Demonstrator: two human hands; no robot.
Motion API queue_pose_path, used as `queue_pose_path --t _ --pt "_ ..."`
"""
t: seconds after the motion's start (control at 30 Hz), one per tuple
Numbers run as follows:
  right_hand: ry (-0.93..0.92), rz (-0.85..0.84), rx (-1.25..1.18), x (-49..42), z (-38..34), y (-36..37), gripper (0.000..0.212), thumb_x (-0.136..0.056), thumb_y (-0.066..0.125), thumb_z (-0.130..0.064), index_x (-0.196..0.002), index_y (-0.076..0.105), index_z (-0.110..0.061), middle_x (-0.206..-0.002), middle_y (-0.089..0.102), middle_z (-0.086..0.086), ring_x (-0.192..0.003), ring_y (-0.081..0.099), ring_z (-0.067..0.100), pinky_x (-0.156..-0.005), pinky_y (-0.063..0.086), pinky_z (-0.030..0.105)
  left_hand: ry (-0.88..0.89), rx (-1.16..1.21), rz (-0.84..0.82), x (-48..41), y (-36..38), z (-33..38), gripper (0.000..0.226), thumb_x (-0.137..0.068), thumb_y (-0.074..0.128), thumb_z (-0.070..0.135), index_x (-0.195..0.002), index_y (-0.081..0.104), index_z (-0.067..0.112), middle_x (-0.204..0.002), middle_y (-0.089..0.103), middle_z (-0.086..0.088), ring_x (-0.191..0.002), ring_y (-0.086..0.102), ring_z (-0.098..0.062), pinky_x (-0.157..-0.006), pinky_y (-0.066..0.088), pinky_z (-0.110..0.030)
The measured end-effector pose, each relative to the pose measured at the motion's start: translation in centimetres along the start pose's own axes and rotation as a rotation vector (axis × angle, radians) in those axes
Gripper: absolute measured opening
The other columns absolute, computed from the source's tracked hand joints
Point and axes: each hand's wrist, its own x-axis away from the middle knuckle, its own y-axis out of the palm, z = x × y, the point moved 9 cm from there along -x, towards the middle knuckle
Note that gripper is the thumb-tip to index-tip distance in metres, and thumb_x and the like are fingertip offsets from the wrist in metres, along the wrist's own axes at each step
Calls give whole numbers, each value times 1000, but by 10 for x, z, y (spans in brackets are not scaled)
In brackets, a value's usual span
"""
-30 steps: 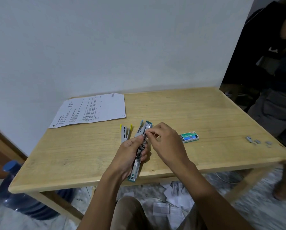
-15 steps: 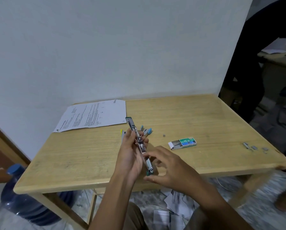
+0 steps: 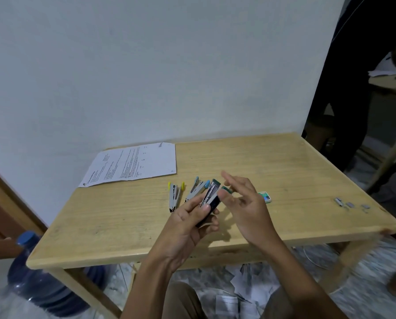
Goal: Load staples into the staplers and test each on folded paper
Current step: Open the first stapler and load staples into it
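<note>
— One stapler (image 3: 212,199) matters now; where is it?
— Head view: the left hand (image 3: 187,229) grips it above the worktop (image 3: 123,222), long axis pointing away. The right hand (image 3: 245,203) is just beside its far tip, fingers (image 3: 232,179) spread and holding nothing.

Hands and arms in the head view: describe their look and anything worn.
The left hand and right hand are bare: no gloves, rings or watch show. The left forearm and right forearm are bare too, no sleeve in view.
</note>
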Motion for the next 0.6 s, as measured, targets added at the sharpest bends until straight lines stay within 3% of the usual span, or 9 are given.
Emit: queue_pose_path --t 0.07,0.1,0.17,0.23,0.33,0.43,0.53,0.6 --pt "151 -91 -132 1 13 12 63 -71 68 -69 -123 60 -35 -117 62 -4 -101 62 3 -82 51 19 12 -13 -21 1 1 2 35 -89 62 10 -123 61 5 -82 67 -11 -65 63 -18 -67 57 -28" --pt "201 -154 -236 3 16 20 67 -68 69 -72 -118 66 -27 -109 65 0 -90 65 12 -76 53 22 15 -38 -45 2 2 2 36 -90 63 12 -125 61 3 -83 67 -12 -66 62 -18 -67 57 -28" --pt "220 -235 -425 6 13 31 62 -74 72 -62 -104 70 -8 -85 60 14 -63 58 21 -60 54 33 12 -83 -68 3 2 2 44 -88 62 15 -129 59 1 -85 65 -13 -66 61 -19 -68 56 -29" --pt "244 -212 -455 5 12 32 60 -75 73 -59 -101 70 -5 -70 53 16 -57 56 20 -59 53 37 19 -92 -58 2 -2 2 45 -88 62 17 -129 59 0 -85 65 -14 -66 61 -19 -67 55 -29" --pt "293 -145 -395 2 19 34 53 -78 71 -59 -97 75 -9 -63 57 10 -65 63 17 -74 54 45 30 -97 -41 1 -6 4 39 -92 63 17 -126 61 -1 -86 65 -15 -65 61 -20 -67 55 -30" --pt "321 -86 -335 -1 20 35 45 -77 69 -56 -93 78 -15 -80 73 10 -84 69 16 -100 48 51 17 -115 -3 0 -13 5 38 -87 60 18 -120 63 0 -86 67 -17 -65 61 -21 -68 55 -31" --pt "325 -47 -368 -5 16 39 50 -74 69 -52 -92 76 -6 -83 75 8 -77 70 13 -96 49 42 44 -313 49 -3 -27 20 38 -87 62 29 -117 67 6 -87 71 -12 -72 64 -21 -71 53 -33" --pt "346 -1 -376 -10 13 38 47 -73 70 -49 -91 75 -6 -90 77 12 -85 73 17 -96 52 34 140 -539 227 -8 -50 44 33 -88 64 39 -107 72 13 -87 73 -5 -72 64 -15 -72 51 -34"
